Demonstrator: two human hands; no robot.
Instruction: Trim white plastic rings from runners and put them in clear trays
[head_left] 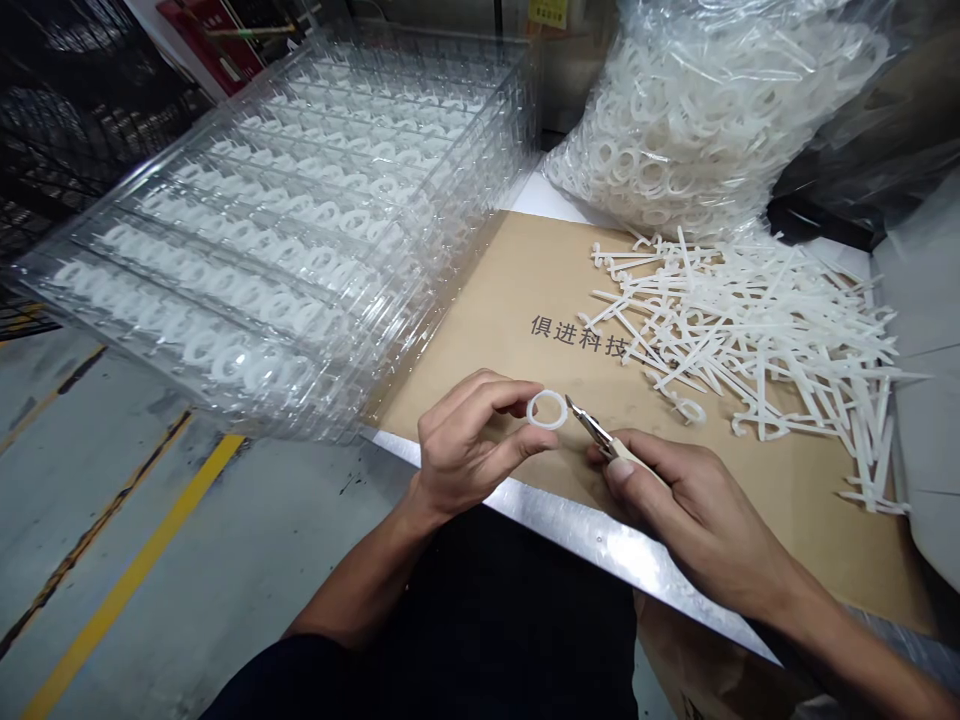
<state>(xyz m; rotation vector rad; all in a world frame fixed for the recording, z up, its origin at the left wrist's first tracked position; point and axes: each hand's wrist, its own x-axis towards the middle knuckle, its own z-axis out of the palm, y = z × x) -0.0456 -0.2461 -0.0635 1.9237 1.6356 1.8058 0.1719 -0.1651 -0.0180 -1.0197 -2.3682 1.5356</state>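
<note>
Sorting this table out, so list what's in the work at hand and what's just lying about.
In the work: white plastic ring pinched in the left hand; small steel snips with pale handles in the right hand.

Lying about: tangled white plastic runners; clear stacked trays of white rings; bulging clear bag of white rings; brown cardboard sheet.

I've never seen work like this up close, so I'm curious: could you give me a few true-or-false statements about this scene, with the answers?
1. The left hand pinches a white plastic ring. True.
2. The right hand holds a ballpoint pen. False: it holds small cutters.
3. The stacked clear plastic trays hold black rings. False: the rings are white.
4. Loose white plastic pieces lie on a brown cardboard sheet. True.
5. The bulging bag is a paper sack. False: it is a clear plastic bag of white rings.
</note>
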